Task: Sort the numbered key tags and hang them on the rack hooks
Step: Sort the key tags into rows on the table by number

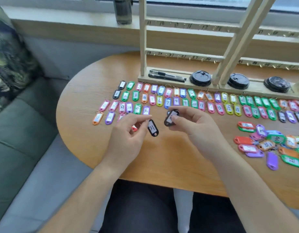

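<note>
a black tag marked 31 (152, 128) is pinched by its ring in the left hand (128, 132), another black tag (170, 117) in the right hand (194, 125); either could be misplaced in the counter (162, 157) rows if misread.

- Far: window (187, 4) above a long pale sill (69, 24), daylight coming in.
- Left: grey-green sofa (19, 132) with a leafy cushion (9, 56) at its far end.
- Rounded wooden counter (162, 157) just right of the sofa.

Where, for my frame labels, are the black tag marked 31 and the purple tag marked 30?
black tag marked 31 (152, 128): head view, white label.
purple tag marked 30 (146, 110): head view, white label.
</note>
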